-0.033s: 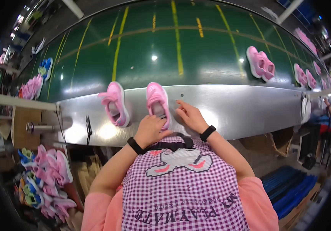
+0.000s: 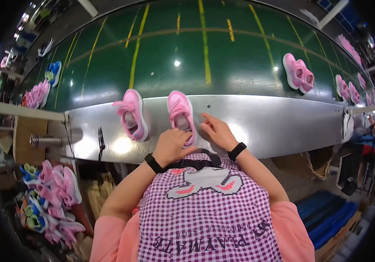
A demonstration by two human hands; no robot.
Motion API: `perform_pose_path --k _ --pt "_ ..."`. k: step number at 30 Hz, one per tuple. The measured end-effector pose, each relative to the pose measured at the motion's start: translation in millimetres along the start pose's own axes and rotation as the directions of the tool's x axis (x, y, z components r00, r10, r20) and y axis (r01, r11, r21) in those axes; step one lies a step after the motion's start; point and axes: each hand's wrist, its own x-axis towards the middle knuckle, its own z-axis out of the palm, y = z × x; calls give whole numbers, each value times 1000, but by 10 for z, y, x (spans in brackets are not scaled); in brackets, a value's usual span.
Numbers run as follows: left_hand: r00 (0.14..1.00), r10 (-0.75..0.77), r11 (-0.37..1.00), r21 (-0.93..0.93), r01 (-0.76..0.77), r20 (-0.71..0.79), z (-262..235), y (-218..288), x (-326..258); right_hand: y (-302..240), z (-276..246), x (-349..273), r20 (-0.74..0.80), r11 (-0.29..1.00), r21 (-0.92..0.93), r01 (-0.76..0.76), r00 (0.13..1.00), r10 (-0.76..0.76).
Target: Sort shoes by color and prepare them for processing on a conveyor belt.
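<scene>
On the steel work surface (image 2: 257, 124) a pink sneaker (image 2: 179, 105) lies toe away from me. My left hand (image 2: 173, 144) is closed at its heel, with fingertips inside the shoe's opening. To the right of that shoe, my right hand (image 2: 217, 131) is held with thumb and forefinger apart, and nothing shows in it. A second pink sneaker (image 2: 136, 118) stands further left, its strap sticking out to the side and its opening toward me. What my left fingertips touch inside the shoe is hidden.
Beyond the steel runs a green belt (image 2: 165, 61) with yellow lines. A pair of pink sneakers (image 2: 298, 73) sits on it at right. Black tweezers (image 2: 101, 143) and a metal cylinder (image 2: 45, 140) lie at left, above a heap of pink and blue shoes (image 2: 52, 196).
The view has shifted slightly, so the scene sits a little differently in the picture. Both hands keep nearly the same pose beside the shoe.
</scene>
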Motion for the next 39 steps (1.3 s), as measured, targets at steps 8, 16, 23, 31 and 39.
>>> perform_pose_path --k 8,16,23,31,39 --pt "937 249 968 38 -247 -247 217 194 489 308 191 108 -40 956 -151 253 964 -262" --pt "895 -375 927 -67 370 -241 281 -177 232 72 377 27 -94 920 -326 217 961 -260" --pt "815 -561 819 -236 523 -141 267 -66 360 107 478 69 -80 862 -438 253 945 -318" --pt "956 -258 966 -16 258 -138 348 -141 291 37 340 49 -42 945 -301 129 988 -148" --pt "992 -83 946 307 107 -93 190 172 83 126 192 -63 51 951 -238 196 981 -189"
